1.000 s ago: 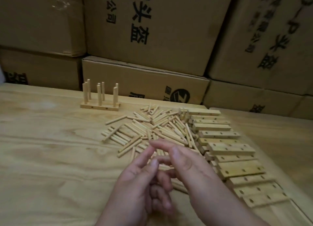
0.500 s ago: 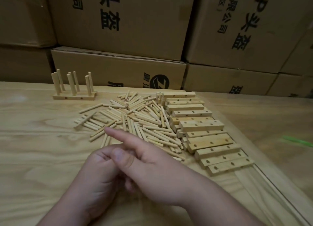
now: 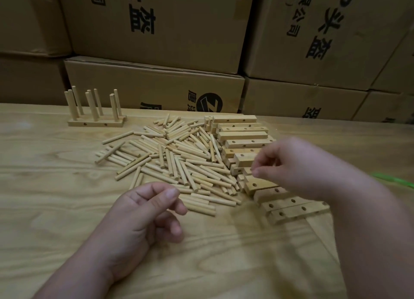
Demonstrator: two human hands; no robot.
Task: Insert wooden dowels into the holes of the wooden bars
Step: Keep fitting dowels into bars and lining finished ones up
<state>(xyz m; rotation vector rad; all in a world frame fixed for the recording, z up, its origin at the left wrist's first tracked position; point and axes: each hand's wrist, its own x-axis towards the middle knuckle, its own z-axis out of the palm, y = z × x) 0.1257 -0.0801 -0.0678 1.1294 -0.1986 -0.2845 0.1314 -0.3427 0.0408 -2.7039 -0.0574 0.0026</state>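
The dowels (image 3: 177, 164) are short, pale, round wooden sticks, lying loose in a wide heap on the wooden table (image 3: 44, 209). They lie flat and point every way, many with the long axis slanting from the near left to the far right. Just right of the heap, touching its edge, the wooden bars (image 3: 244, 139) lie in a stepped row that runs from far to near; they are square-sided, light yellow, with round holes along the faces, and each bar's long axis runs left to right. Left of the heap and farther back stands a finished bar assembly (image 3: 96, 122) with dowels upright in its holes.

The left hand (image 3: 143, 218) rests near the heap's near edge, fingers loosely curled, holding nothing. The right hand (image 3: 289, 166) hovers over the near bars, thumb and forefinger brought together; whether they pinch anything cannot be told. Behind the heap rise stacked cardboard boxes (image 3: 156, 25), closed.
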